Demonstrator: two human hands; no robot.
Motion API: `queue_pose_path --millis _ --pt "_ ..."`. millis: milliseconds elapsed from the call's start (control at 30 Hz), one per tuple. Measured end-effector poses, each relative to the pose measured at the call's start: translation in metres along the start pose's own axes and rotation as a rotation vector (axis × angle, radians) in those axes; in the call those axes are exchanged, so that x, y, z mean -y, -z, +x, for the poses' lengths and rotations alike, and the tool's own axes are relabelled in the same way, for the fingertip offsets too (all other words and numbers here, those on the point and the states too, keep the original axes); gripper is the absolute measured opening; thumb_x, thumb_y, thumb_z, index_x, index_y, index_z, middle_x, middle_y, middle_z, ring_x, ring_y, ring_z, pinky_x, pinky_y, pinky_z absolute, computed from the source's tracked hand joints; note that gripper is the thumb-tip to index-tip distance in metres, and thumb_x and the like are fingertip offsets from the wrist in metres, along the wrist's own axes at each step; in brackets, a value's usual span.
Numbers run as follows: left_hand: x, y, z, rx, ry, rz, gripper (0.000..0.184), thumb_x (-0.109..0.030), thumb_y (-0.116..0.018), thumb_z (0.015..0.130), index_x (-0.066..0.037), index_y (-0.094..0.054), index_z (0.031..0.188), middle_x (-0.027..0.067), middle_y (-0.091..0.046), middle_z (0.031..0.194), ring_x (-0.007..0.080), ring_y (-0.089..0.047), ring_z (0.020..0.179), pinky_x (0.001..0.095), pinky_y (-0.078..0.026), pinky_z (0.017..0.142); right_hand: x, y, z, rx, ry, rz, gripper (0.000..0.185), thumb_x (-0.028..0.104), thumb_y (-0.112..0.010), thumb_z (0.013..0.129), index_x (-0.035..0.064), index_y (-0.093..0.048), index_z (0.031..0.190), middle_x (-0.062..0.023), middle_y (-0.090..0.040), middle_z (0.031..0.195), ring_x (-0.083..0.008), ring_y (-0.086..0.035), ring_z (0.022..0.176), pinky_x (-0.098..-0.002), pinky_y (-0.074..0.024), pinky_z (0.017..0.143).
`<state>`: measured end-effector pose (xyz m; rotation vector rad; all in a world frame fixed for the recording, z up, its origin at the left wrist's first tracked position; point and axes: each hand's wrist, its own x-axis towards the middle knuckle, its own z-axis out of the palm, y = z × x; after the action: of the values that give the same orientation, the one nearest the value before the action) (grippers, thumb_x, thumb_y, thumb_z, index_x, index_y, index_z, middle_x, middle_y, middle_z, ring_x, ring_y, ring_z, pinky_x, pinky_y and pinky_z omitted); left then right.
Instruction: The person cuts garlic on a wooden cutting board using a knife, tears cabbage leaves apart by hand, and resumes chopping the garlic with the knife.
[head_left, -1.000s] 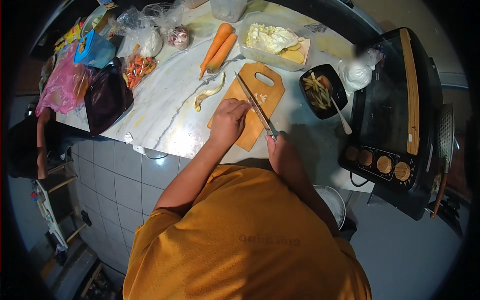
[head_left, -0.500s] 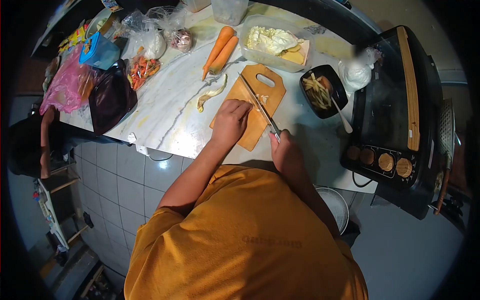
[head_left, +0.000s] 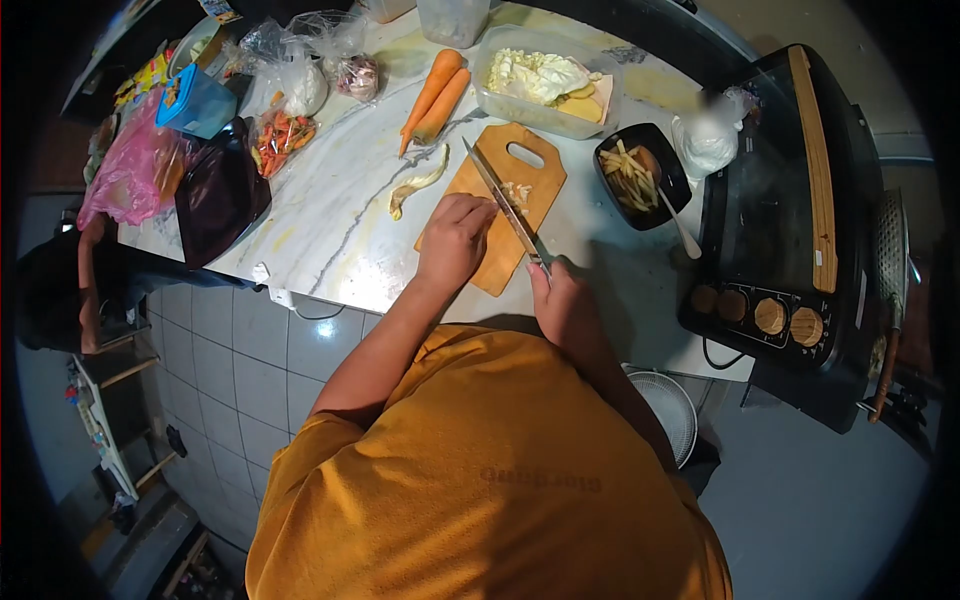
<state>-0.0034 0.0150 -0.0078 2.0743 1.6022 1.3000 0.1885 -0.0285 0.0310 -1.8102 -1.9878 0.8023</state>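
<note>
My right hand [head_left: 565, 300] is closed round the handle of a long kitchen knife [head_left: 503, 205], whose blade slants up and left across the wooden cutting board [head_left: 495, 265]. On the board's left side, my left hand [head_left: 457, 235] has its fingers curled down right beside the blade; what lies under the fingertips is hidden. Small pale chopped pieces [head_left: 518, 194] lie on the board to the right of the blade. A limp yellowish-white strip of vegetable [head_left: 418, 183] rests on the counter left of the board.
Two carrots [head_left: 437, 95] and a plastic container of cabbage [head_left: 545, 85] lie beyond the board. A black bowl with cut strips and a spoon [head_left: 640, 178] stands right, near a toaster oven [head_left: 765, 200]. Bagged chillies [head_left: 280, 143] and a blue container [head_left: 197, 103] sit left.
The view has shifted slightly. Both hands stay at the board, and the knife blade now lies a little flatter across it, close to the left fingers.
</note>
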Motion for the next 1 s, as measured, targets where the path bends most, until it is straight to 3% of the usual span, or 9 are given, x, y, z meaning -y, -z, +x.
queue_pose_path --millis 667,1000 --pt "-0.001 0.000 0.000 0.012 0.004 -0.001 0.019 0.008 -0.070 0.076 -0.001 -0.069 0.093 0.0117 -0.066 0.093 0.0317 -0.062 0.092 0.0394 -0.053 0.081 -0.004 -0.016 0.015 0.035 -0.012 -0.157 0.040 0.035 -0.059 0.098 -0.0023 -0.055 0.086 -0.0276 -0.064 0.070 -0.0467 -0.066 0.071 -0.0519 -0.0532 0.059" --pt "0.001 0.000 -0.002 -0.011 -0.016 0.019 0.018 0.007 -0.070 0.076 0.000 -0.068 0.093 0.0124 -0.067 0.094 0.0323 -0.062 0.094 0.0397 -0.052 0.083 -0.009 -0.006 0.006 0.006 0.000 -0.057 0.036 0.034 -0.060 0.098 0.0002 -0.055 0.085 -0.0266 -0.063 0.069 -0.0477 -0.064 0.069 -0.0521 -0.0506 0.057"
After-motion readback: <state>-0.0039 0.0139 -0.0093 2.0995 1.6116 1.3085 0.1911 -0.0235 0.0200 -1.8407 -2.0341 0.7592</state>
